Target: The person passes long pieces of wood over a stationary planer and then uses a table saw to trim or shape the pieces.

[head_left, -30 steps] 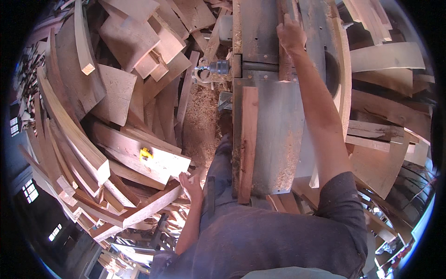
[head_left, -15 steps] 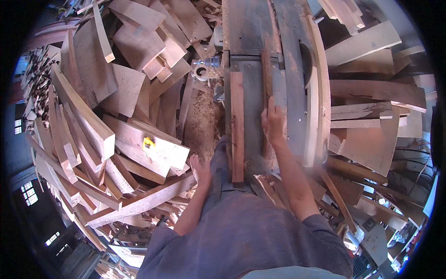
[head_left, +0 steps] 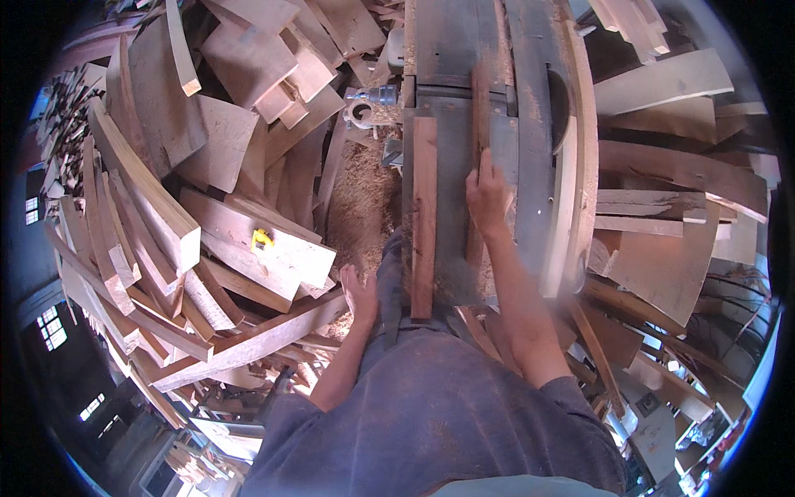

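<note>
My right hand [head_left: 490, 197] is closed on a narrow brown wooden strip [head_left: 479, 108], with a finger or two stretched forward along it. The strip lies lengthwise on a grey metal machine bed [head_left: 451, 199], and its far end reaches past a slot that crosses the bed. A second, reddish wooden strip [head_left: 424, 199] rests along the bed's left edge, apart from my hands. My left hand [head_left: 358, 291] hangs beside my left leg, fingers spread, holding nothing.
Curved boards and offcuts [head_left: 149, 199] are heaped on the left, with a small yellow object [head_left: 262, 239] on one pale board [head_left: 273, 257]. Sawdust [head_left: 362, 186] covers the floor beside the machine. Along the bed's right runs a wooden fence [head_left: 584, 166]; more boards [head_left: 662, 83] lie beyond.
The brown strip has slid slightly forward along the bed, its far end farther past the slot. The whole view has shifted a little. The reddish strip stays put; my left hand remains open.
</note>
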Demonstrator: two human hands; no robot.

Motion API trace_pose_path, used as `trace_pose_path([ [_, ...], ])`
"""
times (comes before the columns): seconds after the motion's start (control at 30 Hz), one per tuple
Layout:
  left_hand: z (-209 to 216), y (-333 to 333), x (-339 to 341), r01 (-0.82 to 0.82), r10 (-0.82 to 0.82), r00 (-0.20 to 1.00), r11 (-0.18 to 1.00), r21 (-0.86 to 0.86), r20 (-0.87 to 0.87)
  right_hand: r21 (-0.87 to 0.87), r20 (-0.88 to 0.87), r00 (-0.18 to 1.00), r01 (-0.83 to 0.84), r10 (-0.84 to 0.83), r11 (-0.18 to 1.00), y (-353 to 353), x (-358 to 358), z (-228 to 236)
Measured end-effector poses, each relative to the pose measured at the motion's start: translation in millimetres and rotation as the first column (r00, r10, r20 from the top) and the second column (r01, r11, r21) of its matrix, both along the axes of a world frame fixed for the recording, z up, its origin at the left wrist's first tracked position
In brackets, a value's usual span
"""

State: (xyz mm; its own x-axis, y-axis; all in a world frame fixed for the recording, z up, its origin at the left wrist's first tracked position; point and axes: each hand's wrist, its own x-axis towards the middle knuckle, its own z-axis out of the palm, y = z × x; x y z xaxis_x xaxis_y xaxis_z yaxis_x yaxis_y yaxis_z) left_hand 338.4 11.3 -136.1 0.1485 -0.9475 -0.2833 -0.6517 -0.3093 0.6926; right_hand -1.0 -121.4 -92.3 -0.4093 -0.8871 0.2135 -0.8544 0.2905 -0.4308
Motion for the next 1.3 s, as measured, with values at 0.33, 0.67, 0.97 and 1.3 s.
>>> trace_pose_path([
  [0.33, -14.3, -23.9, 11.6, -0.124, 0.121, 0.992, 0.987, 0.102, 0.033, -0.041, -0.135, 0.991, 0.003, -0.008, 0.999, -153.7, -55.2, -3.4],
  [0.67, -21.5, -45.5, 18.5, -0.184, 0.165, 0.982, 0.935, 0.304, 0.088, -0.082, -0.252, 0.967, 0.003, -0.024, 0.997, -289.0, -123.1, -20.3],
  [0.97, -32.4, -55.6, 30.1, -0.212, 0.195, 0.977, 0.892, 0.399, 0.084, -0.009, -0.151, 0.988, -0.007, 0.005, 1.000, -372.1, -158.6, -14.0],
  [1.3, -36.0, -64.9, 47.9, -0.205, 0.215, 0.976, 0.964, 0.167, -0.042, 0.115, -0.249, 0.968, 0.031, -0.001, 0.993, -297.2, -142.4, -25.4],
])
